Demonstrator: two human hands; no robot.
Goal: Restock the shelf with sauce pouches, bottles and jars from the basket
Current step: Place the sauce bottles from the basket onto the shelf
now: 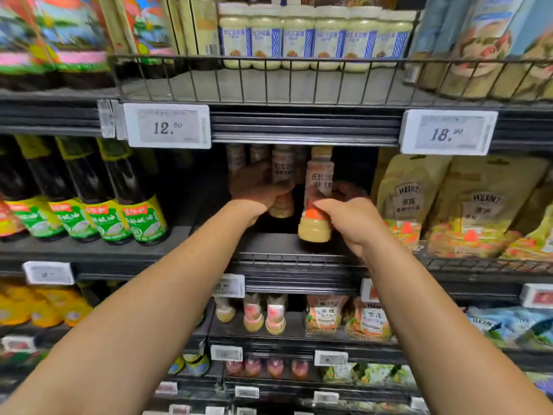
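Observation:
Both my arms reach into the middle shelf [278,244]. My right hand [350,220] grips a beige dressing bottle [317,187] with a pink and orange label, standing at the shelf's front. My left hand [257,190] reaches deeper and curls round a second, similar bottle [281,175] behind it. More bottles of the same kind [239,158] stand in the dark at the back. No basket is in view.
Dark soy bottles with green labels [113,211] stand to the left, Heinz pouches [443,202] to the right. White-lidded jars [314,40] sit behind a wire rail above. Price tags [167,127] hang on the shelf edges. Lower shelves hold small bottles [263,316] and pouches.

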